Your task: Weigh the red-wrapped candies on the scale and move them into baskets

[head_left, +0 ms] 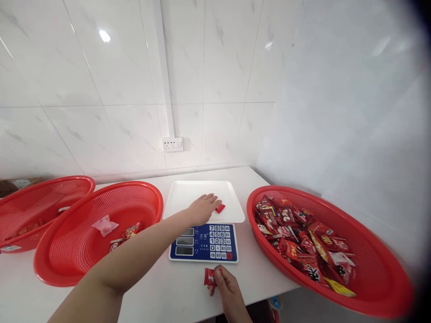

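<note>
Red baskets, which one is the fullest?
The basket right of the scale: packets are heaped inside, while the two left baskets show far fewer.

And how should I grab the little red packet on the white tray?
Probably pinch the red packet by its exposed right part, coming from the right: it lies on the tray, and the left hand reaches over its left side.

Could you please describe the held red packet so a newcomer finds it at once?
Find the weighing scale; in front of its blue panel is the right grip. Pinched there is the red packet, whereas its similar neighbour lies on the white tray.
</note>
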A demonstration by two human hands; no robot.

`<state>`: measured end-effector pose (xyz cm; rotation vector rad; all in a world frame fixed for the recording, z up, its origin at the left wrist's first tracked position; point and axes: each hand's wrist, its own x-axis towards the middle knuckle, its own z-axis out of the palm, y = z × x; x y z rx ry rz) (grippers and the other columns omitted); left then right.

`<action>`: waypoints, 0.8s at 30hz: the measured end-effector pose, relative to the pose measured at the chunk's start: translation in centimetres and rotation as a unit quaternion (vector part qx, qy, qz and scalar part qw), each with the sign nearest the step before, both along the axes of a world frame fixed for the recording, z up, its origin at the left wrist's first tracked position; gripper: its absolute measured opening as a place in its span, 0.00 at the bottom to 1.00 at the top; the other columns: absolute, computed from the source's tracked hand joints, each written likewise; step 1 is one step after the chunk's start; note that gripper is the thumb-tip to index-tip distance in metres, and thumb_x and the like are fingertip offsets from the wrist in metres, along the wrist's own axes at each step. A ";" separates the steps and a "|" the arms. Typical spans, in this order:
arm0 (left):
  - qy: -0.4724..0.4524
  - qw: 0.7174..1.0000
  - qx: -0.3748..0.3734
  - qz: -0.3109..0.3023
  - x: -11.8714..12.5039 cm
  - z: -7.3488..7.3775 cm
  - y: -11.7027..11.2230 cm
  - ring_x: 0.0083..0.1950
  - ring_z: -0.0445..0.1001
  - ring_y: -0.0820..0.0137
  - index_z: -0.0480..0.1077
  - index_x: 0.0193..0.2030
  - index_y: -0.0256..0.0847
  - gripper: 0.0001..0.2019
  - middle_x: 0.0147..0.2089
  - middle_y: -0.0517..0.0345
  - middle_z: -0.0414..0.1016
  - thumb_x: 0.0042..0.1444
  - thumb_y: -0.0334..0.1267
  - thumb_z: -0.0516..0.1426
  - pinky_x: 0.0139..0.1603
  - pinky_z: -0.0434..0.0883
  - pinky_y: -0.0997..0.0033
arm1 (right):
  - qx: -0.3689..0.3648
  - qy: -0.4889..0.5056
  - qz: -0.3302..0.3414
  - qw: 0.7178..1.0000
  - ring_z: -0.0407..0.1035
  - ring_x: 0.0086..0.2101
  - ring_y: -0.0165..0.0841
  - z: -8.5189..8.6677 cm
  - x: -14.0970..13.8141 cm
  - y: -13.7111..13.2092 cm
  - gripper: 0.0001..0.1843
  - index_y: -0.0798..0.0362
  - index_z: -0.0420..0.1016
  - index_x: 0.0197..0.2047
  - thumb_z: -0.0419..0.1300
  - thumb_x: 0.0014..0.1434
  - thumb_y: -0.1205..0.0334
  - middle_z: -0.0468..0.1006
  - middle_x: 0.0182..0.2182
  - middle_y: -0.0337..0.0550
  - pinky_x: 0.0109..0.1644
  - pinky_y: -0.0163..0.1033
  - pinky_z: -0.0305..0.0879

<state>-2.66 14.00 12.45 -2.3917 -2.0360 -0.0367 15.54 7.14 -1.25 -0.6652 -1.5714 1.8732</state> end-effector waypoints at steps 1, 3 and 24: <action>0.000 1.000 -0.001 -0.002 0.2 -0.2 0.7 0.66 0.53 0.64 0.57 0.60 0.39 0.24 0.64 0.51 0.59 0.55 0.23 0.47 0.64 0.52 0.61 | 0.004 -0.001 0.000 1.000 0.62 0.25 0.31 0.0 0.0 0.0 0.25 0.52 0.62 0.23 0.48 0.59 0.41 0.69 0.20 0.39 0.34 0.36 0.56; 0.002 1.000 0.001 0.005 0.3 -0.4 1.6 0.62 0.60 0.64 0.62 0.55 0.39 0.20 0.57 0.50 0.67 0.56 0.25 0.48 0.64 0.53 0.58 | 0.012 -0.002 -0.003 1.000 0.62 0.25 0.31 0.0 0.0 0.0 0.25 0.52 0.62 0.23 0.48 0.59 0.41 0.69 0.20 0.39 0.33 0.35 0.56; -0.042 0.940 -0.002 0.338 -6.4 -0.4 -21.0 0.59 0.64 0.53 0.58 0.62 0.43 0.27 0.58 0.46 0.67 0.57 0.50 0.49 0.54 0.65 0.52 | 0.028 -0.037 0.015 0.999 0.63 0.26 0.32 0.1 0.1 0.3 0.25 0.52 0.64 0.23 0.47 0.59 0.40 0.69 0.20 0.39 0.34 0.36 0.58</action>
